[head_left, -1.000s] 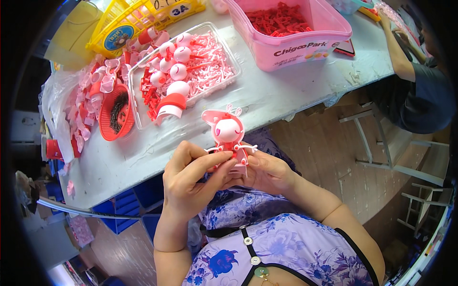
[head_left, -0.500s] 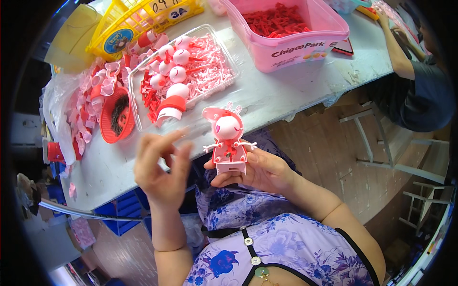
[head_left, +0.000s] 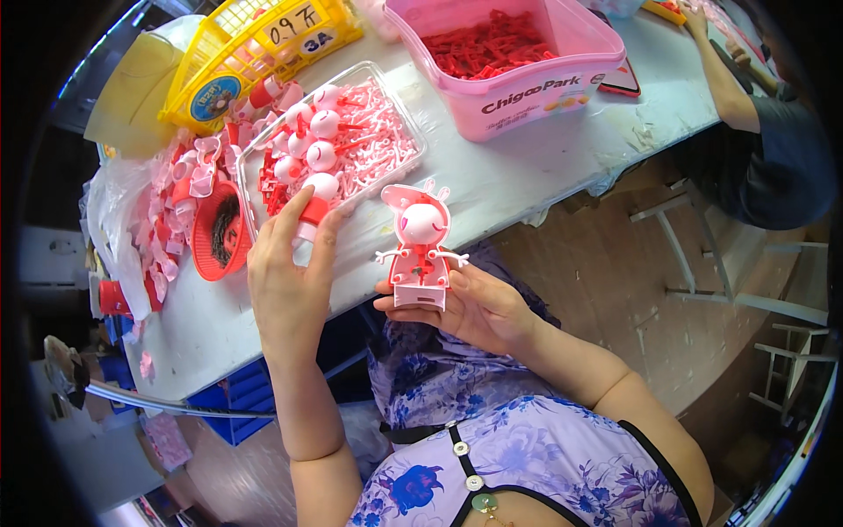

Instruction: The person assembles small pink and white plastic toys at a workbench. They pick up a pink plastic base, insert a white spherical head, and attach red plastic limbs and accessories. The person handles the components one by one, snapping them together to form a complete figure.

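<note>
My right hand point(head_left: 479, 303) holds a small pink and red plastic toy figure point(head_left: 421, 241) upright. It has a round white head with one closed eye, thin white arms and a pale pink base, and my fingers are under and behind the base. My left hand point(head_left: 294, 277) is at the near edge of a clear tray point(head_left: 420, 145), thumb and fingers closed around a red and pale pink cup-shaped part point(head_left: 313, 213) with a white ball head point(head_left: 323, 186) at its top. In the tray lie several white ball heads, red pieces and many small pink pieces.
A red bowl point(head_left: 206, 250) of dark small parts stands left of the tray, beside a heap of pink parts point(head_left: 167, 220). Behind are a yellow basket point(head_left: 189, 88) and a pink tub point(head_left: 518, 101) of red pieces. Another person's arm point(head_left: 729, 83) is at the far right.
My left hand has moved forward to the tray and closed around the cup-shaped part. My right hand still holds the toy figure, nearly in place. The view has shifted slightly.
</note>
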`<action>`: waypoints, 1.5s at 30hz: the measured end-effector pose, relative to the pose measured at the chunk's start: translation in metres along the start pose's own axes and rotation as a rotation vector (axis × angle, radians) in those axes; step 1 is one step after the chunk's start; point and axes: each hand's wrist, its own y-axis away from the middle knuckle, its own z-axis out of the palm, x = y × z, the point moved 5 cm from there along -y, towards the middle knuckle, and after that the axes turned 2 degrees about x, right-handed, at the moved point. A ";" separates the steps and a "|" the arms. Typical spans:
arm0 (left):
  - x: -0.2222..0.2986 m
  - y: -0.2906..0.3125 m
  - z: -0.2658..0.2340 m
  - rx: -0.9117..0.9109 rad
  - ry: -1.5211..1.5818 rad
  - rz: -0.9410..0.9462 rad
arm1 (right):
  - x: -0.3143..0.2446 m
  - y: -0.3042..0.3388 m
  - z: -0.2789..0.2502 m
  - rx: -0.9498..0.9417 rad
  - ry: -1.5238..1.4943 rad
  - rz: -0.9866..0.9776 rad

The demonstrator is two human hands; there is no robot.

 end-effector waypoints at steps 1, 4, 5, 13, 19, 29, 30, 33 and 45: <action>0.000 0.000 0.000 -0.008 0.002 -0.010 | -0.001 -0.001 0.000 0.003 -0.012 -0.003; 0.000 -0.003 -0.002 -0.012 0.013 -0.022 | -0.002 -0.003 -0.001 0.006 -0.030 -0.018; 0.000 -0.003 -0.002 -0.009 0.018 -0.022 | -0.002 -0.004 0.000 0.003 -0.032 -0.017; -0.005 -0.010 -0.014 -0.072 0.045 -0.070 | -0.003 -0.008 0.006 -0.032 -0.006 -0.035; -0.020 -0.003 -0.021 0.083 0.554 -0.154 | 0.001 -0.017 0.006 -0.014 -0.049 -0.054; -0.019 0.024 -0.016 0.281 1.250 -0.022 | 0.015 -0.055 0.034 0.005 0.083 -0.160; -0.021 0.025 -0.017 0.293 1.247 -0.016 | 0.018 -0.058 0.036 0.008 0.119 -0.167; -0.023 0.028 -0.020 0.310 1.241 0.001 | 0.026 -0.063 0.043 0.018 0.074 -0.223; -0.023 0.032 -0.018 0.310 1.153 -0.015 | 0.024 -0.067 0.058 0.049 0.172 -0.309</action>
